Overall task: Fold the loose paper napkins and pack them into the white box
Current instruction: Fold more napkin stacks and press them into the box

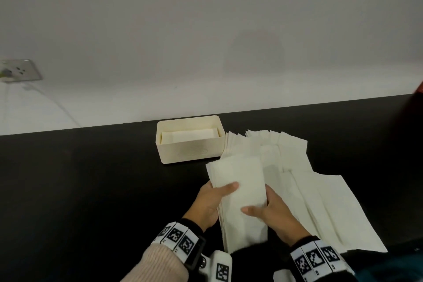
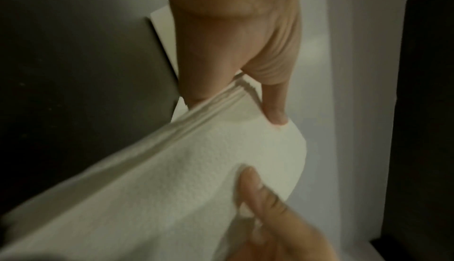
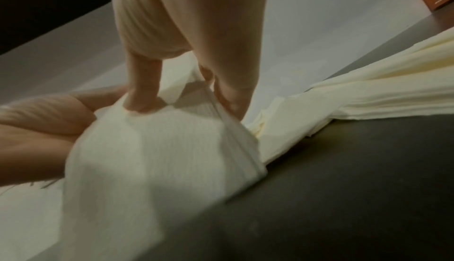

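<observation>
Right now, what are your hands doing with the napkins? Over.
Left hand and right hand both grip one stack of white paper napkins. Cream rectangular box part filled. More loose napkins beside it. Nothing blocking.

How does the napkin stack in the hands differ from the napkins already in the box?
The held stack is gripped by the left hand and right hand above the counter; the boxed napkins lie untouched inside the white box. The held stack is long and bowed; the boxed napkins look shorter and lie flat. Both are plain white paper.
</observation>
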`<control>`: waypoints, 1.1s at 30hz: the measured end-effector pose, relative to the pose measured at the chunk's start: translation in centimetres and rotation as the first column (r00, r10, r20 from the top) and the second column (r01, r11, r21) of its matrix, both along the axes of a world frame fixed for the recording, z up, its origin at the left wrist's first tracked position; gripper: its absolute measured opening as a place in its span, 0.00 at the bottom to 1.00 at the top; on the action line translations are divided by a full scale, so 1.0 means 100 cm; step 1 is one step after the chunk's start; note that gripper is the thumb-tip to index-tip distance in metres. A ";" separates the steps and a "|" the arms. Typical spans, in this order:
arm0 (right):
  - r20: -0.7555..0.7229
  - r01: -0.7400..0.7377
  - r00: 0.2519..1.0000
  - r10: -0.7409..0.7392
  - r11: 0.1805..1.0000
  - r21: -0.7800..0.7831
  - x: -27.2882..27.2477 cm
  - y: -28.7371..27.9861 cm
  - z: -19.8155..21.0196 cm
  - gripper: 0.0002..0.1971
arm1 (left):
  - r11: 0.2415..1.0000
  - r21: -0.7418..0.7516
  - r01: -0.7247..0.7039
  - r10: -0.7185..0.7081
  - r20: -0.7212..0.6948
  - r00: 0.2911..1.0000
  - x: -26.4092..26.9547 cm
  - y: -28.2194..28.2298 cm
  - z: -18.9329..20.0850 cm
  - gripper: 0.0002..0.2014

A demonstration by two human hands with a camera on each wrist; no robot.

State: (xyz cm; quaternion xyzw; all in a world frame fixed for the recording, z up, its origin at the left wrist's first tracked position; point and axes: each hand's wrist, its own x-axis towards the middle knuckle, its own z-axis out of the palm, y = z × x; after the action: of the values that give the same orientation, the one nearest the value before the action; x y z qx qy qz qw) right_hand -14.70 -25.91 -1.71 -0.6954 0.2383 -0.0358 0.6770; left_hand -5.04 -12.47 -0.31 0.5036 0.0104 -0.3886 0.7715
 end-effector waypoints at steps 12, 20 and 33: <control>-0.018 0.142 0.990 -0.141 0.988 0.064 -0.008 -0.028 0.008 0.11 | 0.979 -0.083 -0.187 0.191 0.033 0.981 0.034 0.047 0.011 0.25; 0.065 0.229 0.971 -0.229 0.973 0.015 0.008 -0.017 0.008 0.07 | 0.939 0.336 -0.069 -0.032 0.284 0.958 0.039 0.084 -0.007 0.16; -0.059 0.085 0.992 -0.110 0.943 -0.321 0.015 -0.010 -0.021 0.06 | 0.938 0.331 -0.105 -0.009 0.324 0.946 0.030 0.099 -0.032 0.08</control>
State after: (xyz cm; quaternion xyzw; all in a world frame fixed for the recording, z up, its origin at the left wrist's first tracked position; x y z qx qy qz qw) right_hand -13.25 -26.93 -3.78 -0.7836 0.2891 -0.0807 0.5440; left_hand -2.00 -2.53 -3.52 0.6866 -0.0349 -0.2745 0.6723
